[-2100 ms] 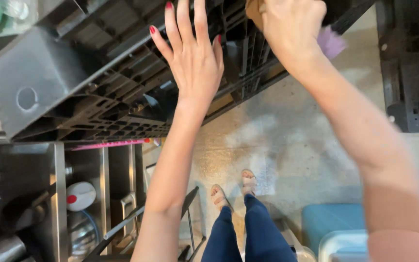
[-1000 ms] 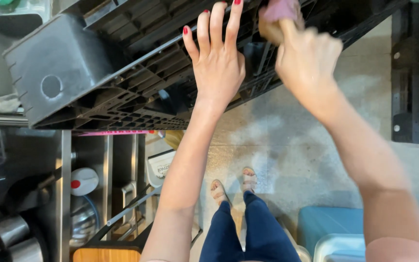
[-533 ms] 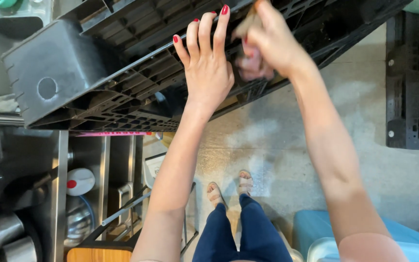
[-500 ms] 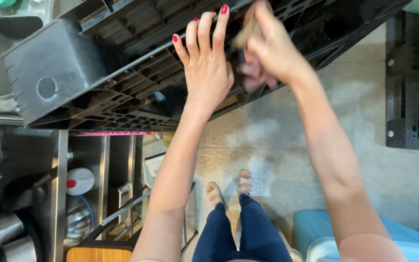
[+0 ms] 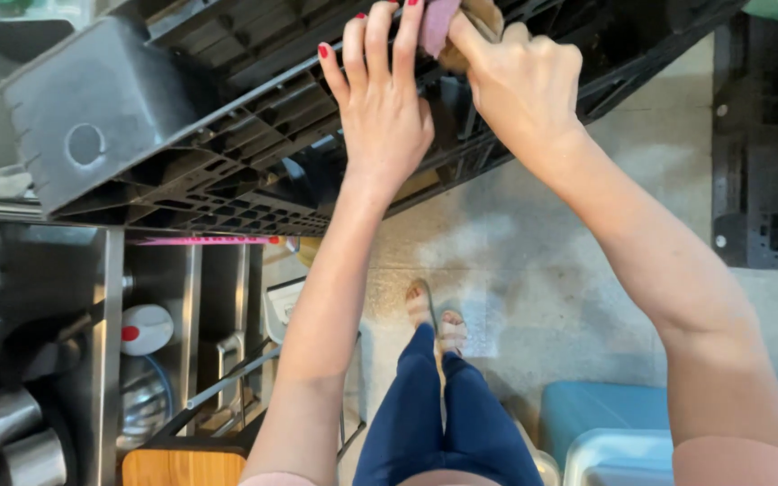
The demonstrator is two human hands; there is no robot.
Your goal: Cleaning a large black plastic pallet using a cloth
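Note:
A large black plastic pallet (image 5: 182, 153) with a ribbed grid underside stands tilted in front of me. My left hand (image 5: 378, 99) lies flat against the ribs, fingers spread, nails painted red. My right hand (image 5: 520, 76) is closed on a pink and tan cloth (image 5: 447, 22) and presses it to the pallet near the top edge of the view, just right of my left fingertips. Part of the cloth is hidden behind my fingers.
A steel shelf unit (image 5: 101, 360) with metal pots and a white bottle with a red cap (image 5: 141, 328) is at lower left. A wooden board (image 5: 182, 466) lies below. A blue plastic tub (image 5: 605, 432) sits on the concrete floor by my legs. Another black pallet (image 5: 763, 144) stands at right.
My right hand with the cloth has rubbed back and forth over the pallet ribs, down beside my left hand and now up again. My left hand stays pressed flat.

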